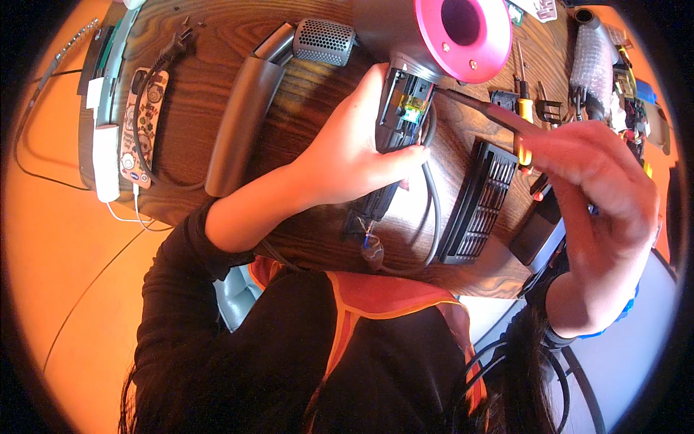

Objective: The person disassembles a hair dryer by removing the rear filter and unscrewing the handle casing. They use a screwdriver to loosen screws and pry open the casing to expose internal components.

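A hair dryer with a pink ring-shaped head [496,36] is held up over the table. Its handle is stripped of the casing, baring a black frame and a small circuit board [412,107]. My left hand [350,148] is closed round this open handle, thumb across its lower part. In my right hand [596,170] is a slim dark screwdriver [491,110], its tip at the board's right edge. Loose wires and a dark lump [372,253] hang at the handle's bottom end. The grey handle casing [244,123] and a perforated filter sleeve [323,41] lie to the left.
A black bit case [481,202] lies between my hands. Beyond it is a yellow-handled screwdriver [525,108]. A bubble-wrapped tube [593,61] and tools crowd the far right. A patterned power strip [143,123] with cables lies left. A grey cord [436,217] loops beneath the dryer.
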Demonstrator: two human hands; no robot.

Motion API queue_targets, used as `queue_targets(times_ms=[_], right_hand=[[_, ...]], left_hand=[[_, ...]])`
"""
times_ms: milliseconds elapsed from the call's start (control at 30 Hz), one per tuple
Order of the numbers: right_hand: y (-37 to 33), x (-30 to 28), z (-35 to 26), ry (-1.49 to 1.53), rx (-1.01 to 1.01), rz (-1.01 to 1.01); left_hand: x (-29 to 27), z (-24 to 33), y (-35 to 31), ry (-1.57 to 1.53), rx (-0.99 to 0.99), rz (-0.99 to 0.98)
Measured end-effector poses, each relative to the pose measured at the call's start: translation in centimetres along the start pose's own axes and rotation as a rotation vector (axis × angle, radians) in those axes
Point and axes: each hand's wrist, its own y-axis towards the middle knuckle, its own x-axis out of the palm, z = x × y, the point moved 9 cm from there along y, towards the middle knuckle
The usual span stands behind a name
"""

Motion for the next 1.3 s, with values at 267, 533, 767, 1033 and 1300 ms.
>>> queue_targets(times_ms=[267, 533, 767, 1033, 1300], right_hand=[[-3.0, -1.4, 1.8, 0.317, 0.259, 0.525], [-4.1, -0.5, 0.7, 0.309, 0.076, 0.858], [-2.2, -0.3, 0.6, 0.31, 0.078, 0.467], [-0.5, 1.9, 1.1, 0.698, -0.166, 0.594], [-0.2, 5.1, 2.4, 1.234, -0.146, 0.983]], left_hand=[[0.8, 0.0, -0.4, -0.108, -0.015, -0.063], [0.5, 0.3, -0.4, -0.032, 0.002, -0.028], [0.5, -0.2, -0.3, -0.108, -0.028, -0.031], [0.4, 0.1, -0.3, -0.13, -0.001, 0.01], [0.1, 0.5, -0.4, 0.139, 0.107, 0.057]])
